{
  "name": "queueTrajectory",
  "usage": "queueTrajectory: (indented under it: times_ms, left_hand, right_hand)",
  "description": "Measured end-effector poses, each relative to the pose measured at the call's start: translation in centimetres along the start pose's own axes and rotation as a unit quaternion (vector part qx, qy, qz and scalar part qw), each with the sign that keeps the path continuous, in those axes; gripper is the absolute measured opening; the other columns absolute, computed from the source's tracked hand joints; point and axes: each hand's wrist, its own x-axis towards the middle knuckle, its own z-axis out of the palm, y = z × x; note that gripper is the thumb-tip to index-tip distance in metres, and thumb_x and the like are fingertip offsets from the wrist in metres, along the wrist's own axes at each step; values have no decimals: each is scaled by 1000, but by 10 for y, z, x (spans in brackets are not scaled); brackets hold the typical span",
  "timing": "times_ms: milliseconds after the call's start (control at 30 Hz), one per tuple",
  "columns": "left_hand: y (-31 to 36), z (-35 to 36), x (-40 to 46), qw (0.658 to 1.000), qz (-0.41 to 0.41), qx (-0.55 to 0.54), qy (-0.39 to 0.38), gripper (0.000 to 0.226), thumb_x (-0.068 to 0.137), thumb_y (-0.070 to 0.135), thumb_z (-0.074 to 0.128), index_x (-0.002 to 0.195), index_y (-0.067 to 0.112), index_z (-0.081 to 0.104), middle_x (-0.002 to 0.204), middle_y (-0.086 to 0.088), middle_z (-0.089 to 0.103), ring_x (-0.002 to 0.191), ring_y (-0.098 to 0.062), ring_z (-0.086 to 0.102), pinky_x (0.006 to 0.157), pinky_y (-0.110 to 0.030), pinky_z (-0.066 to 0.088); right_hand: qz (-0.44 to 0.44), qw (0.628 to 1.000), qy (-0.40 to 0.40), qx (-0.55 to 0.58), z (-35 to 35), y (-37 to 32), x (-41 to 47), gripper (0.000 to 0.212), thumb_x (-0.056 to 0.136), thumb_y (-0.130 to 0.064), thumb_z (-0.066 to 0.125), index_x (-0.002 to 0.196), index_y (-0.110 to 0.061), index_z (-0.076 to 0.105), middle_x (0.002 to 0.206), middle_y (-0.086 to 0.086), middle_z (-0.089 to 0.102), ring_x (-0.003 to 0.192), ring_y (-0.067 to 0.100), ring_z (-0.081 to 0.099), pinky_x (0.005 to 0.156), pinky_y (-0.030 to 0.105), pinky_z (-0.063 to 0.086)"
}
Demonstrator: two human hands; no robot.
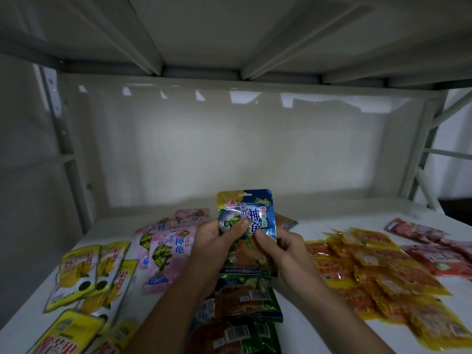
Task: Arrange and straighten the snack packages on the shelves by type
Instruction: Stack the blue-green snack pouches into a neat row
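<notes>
I hold a blue snack pouch (251, 215) with a turtle picture upright above the white shelf (314, 226). My left hand (217, 241) grips its left edge, thumb on the front. My right hand (281, 247) pinches its right edge. A second pouch seems to be stacked behind it. Pink turtle pouches (166, 246) lie to the left. Yellow packs (89, 274) lie at the far left. Green and brown packs (242, 302) lie under my forearms. Orange packs (370, 272) spread out on the right, red packs (434, 249) beyond them.
The shelf has a white back panel (242, 149) and another shelf board (229, 34) overhead. Metal uprights (63, 139) stand at the left and right sides. The back strip of the shelf behind the packages is bare.
</notes>
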Motion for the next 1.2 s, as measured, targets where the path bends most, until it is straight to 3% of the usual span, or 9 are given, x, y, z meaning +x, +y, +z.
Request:
queueTrajectory:
  times_ms: [233, 333, 467, 567, 667, 767, 867, 1000, 1200]
  left_hand:
    - [-3, 7, 0, 996, 47, 60, 47, 18, 90, 13, 80, 106, 12, 72, 95, -7, 80, 84, -19, 78, 74, -34, 63]
    - [-10, 2, 4, 962, 122, 223, 100, 33, 88, 25, 84, 114, 26, 64, 100, 5, 71, 85, -6, 70, 72, -27, 59]
    - [-12, 13, -6, 905, 226, 360, -22, 29, 92, 44, 69, 116, 27, 70, 111, 11, 66, 98, 0, 66, 76, -15, 55]
    - [-13, 23, -12, 924, 156, 336, -90, 29, 86, 47, 74, 113, 49, 64, 113, 24, 66, 104, 4, 66, 85, -18, 58]
    - [-19, 16, -5, 957, 103, 263, -59, 44, 84, 24, 85, 122, 36, 67, 113, 13, 75, 106, -5, 72, 92, -33, 61]
    - [-14, 9, 1, 973, 94, 209, -25, 28, 94, -1, 72, 107, 23, 78, 99, 1, 81, 92, -17, 76, 84, -35, 62]
    - [-4, 5, 2, 989, 15, 142, -19, 45, 93, -9, 61, 79, 27, 83, 80, -1, 79, 72, -21, 71, 74, -37, 56]
    - [-6, 4, 2, 992, -24, 117, -50, 30, 93, -4, 63, 93, 19, 82, 101, -13, 80, 98, -39, 75, 96, -59, 56]
    - [-3, 4, -3, 989, -13, 130, -66, 17, 97, 10, 69, 111, 16, 75, 106, -6, 80, 102, -25, 76, 92, -39, 60]
  right_hand:
    - [-92, 986, 96, -103, -6, 3, 6, 17, 99, -11, 67, 108, -12, 81, 101, 5, 82, 96, 27, 78, 83, 38, 62]
    - [-123, 973, 133, -145, -8, 1, 6, 15, 99, -13, 69, 106, -17, 81, 96, -5, 82, 90, 14, 77, 77, 25, 60]
    - [-132, 965, 150, -171, -10, -4, 6, 17, 102, -19, 65, 94, -18, 81, 76, -11, 76, 71, 1, 68, 65, 14, 49]
    - [-88, 980, 123, -129, -10, -7, 5, 33, 107, -33, 50, 99, -21, 80, 88, -10, 80, 87, 3, 74, 77, 18, 56]
    - [-68, 988, 92, -103, -11, -7, 9, 25, 105, -21, 56, 117, -15, 78, 108, -4, 81, 107, 15, 75, 93, 31, 60]
    - [-95, 977, 112, -157, -12, -6, 9, 22, 95, 0, 71, 102, -19, 80, 97, -5, 81, 96, 8, 75, 86, 24, 61]
    - [-124, 964, 182, -146, -18, -8, 12, 22, 91, 2, 75, 102, -18, 74, 90, -2, 73, 79, -1, 67, 72, 18, 56]
    - [-59, 989, 111, -84, -21, -13, 11, 6, 96, -23, 71, 94, -19, 74, 88, 13, 74, 78, 20, 72, 67, 32, 61]
    - [-73, 986, 122, -91, -14, -1, 11, 48, 82, -53, 79, 91, -7, 72, 95, 39, 64, 87, 59, 61, 80, 75, 52]
